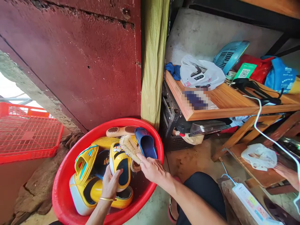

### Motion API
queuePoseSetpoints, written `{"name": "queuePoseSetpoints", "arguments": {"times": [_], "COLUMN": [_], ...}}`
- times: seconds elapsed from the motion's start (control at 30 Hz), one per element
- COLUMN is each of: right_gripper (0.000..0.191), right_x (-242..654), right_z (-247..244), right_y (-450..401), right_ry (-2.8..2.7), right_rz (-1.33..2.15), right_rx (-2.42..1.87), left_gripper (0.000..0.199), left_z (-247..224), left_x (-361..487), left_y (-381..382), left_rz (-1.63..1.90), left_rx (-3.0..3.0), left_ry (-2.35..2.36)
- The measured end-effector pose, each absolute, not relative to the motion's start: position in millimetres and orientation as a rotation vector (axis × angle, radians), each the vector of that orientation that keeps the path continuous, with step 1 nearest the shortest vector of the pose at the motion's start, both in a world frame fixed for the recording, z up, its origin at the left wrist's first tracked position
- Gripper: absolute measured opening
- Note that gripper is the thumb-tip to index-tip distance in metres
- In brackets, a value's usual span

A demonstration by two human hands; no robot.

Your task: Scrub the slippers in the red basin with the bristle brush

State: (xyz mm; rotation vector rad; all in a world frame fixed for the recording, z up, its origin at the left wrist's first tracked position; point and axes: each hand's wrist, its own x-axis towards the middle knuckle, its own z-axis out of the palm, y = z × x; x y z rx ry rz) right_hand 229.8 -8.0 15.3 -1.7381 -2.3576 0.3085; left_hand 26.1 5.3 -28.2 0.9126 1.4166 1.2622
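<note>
My left hand (110,184), with a bangle at the wrist, is closed around a yellow clog (117,157) with a dark inside and a small picture on its upper. My right hand (152,168) grips a scrubbing brush (129,147) with pale bristles, which rests at the clog's upper side. Both are over a red basin (59,187) with several shoes in it. Among them are a yellow and turquoise clog (85,164), a yellow and white shoe (79,195), a blue slipper (146,142) and a tan sole (114,132). Dark water shows at the basin's right.
A red crate (28,134) and brown sacking (35,184) lie left, by a dark red door (93,62). Right stands a wooden table (225,104) with bags and a blue fan (231,56). A power strip (253,203) lies lower right, near another person's hand (286,172).
</note>
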Motion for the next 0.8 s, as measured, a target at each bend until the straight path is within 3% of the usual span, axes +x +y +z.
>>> {"name": "queuePoseSetpoints", "arguments": {"times": [0.33,0.57,0.8], "right_gripper": [0.05,0.05,0.052], "right_x": [222,237,219], "right_z": [19,12,21], "right_y": [-9,-8,-8], "right_ry": [-2.339,-2.284,-2.215], "right_rz": [0.436,0.465,0.434], "right_rx": [-1.588,-1.73,-1.443], "left_gripper": [0.058,0.052,0.052], "left_z": [-24,-18,-19], "left_x": [26,18,20], "left_y": [-1,5,4], "left_rz": [1.32,1.374,1.298], "left_rx": [1.043,0.897,1.16], "left_ry": [1.423,1.41,1.372]}}
